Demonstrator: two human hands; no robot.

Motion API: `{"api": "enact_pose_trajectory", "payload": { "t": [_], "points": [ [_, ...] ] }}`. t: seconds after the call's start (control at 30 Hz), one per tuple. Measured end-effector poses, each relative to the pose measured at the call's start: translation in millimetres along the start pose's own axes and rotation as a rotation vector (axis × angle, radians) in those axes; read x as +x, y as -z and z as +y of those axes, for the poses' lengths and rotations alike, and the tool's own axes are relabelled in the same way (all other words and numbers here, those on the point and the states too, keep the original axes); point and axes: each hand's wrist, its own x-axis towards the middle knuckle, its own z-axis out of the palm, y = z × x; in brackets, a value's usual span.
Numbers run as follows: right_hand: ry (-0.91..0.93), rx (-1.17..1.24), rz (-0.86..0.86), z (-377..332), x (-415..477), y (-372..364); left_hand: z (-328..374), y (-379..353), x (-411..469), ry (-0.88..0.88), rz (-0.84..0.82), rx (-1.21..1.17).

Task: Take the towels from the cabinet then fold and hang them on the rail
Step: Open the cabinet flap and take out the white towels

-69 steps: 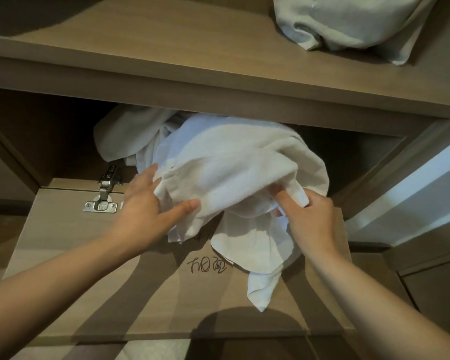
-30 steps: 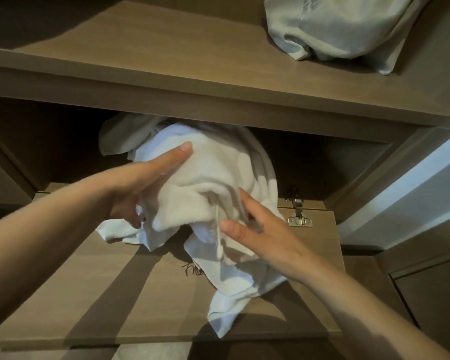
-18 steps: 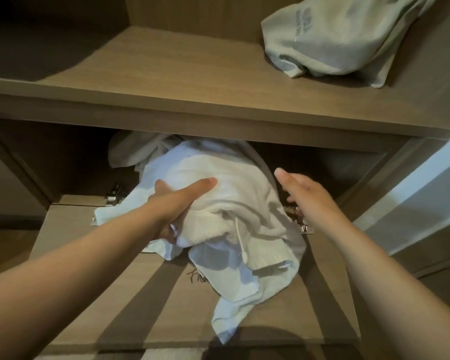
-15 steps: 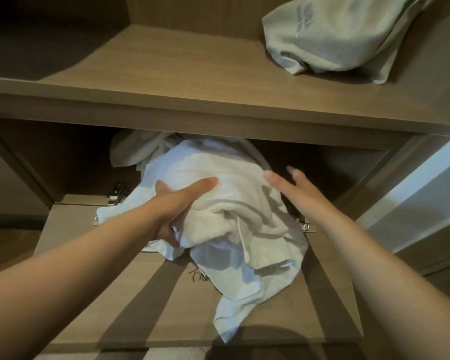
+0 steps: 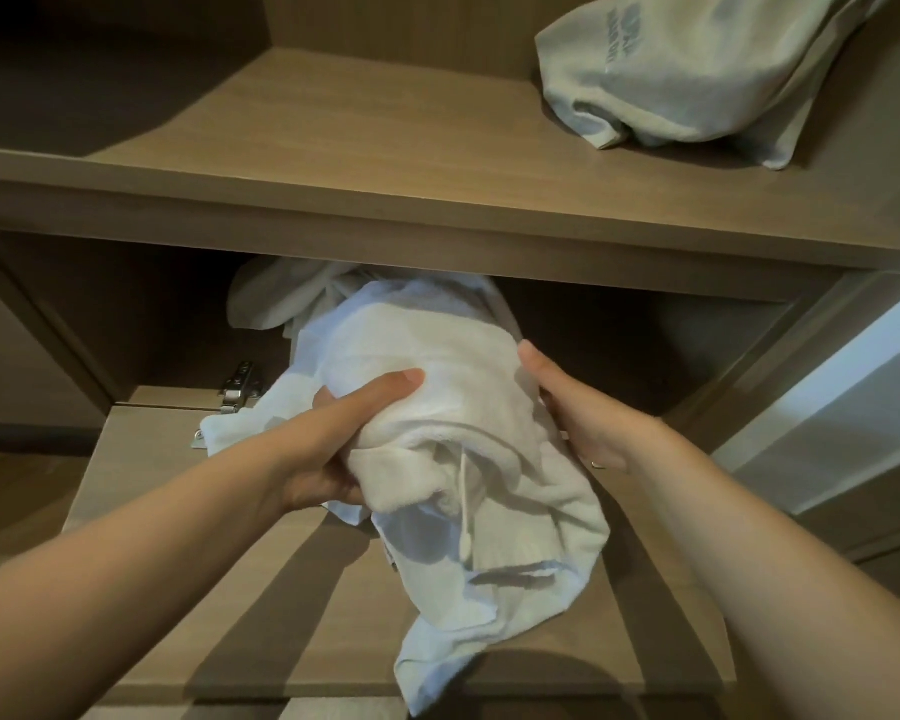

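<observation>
Brown wood-grain cabinet (image 5: 385,148), white towels (image 5: 437,350) spilling onto its dropped-open door (image 5: 141,454).

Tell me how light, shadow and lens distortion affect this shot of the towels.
Head view: dim and warm; the compartment behind the towels is nearly black; arm shadows stripe the open door; bright light at the right edge; the wide lens slightly bows the shelf edge.
</observation>
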Motion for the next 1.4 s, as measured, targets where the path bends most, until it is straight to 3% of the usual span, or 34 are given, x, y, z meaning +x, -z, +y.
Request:
{"api": "enact_pose_trajectory", "payload": {
  "t": [0.3, 0.43, 0.5, 0.63, 0.8, 1.1, 1.4],
  "points": [
    [0.017, -0.22, -0.04, 26, -11, -16, -17, 24, -3, -0.108, -0.124, 0.037],
    [0.013, -0.24, 0.292, 16, 16, -5, -19, 21, 2, -0.146, -0.144, 0.039],
    [-0.051, -0.256, 0.379, 17, 26, 3, -19, 23, 3, -0.15, -0.152, 0.029],
    [-0.036, -0.017, 0.223, 20, 34, 4, -20, 24, 5, -0.152, -0.185, 0.001],
    [-0.077, 0.156, 0.272, 21, 40, 0, -18, 23, 7, -0.138, -0.175, -0.026],
    [-0.001, -0.016, 0.034, 8, 33, -8, -14, 30, 7, -0.068, -0.189, -0.058],
    [0.079, 0.251, 0.079, 7, 27, -29, -11, 11, 4, -0.126, -0.115, -0.102]
  ]
}}
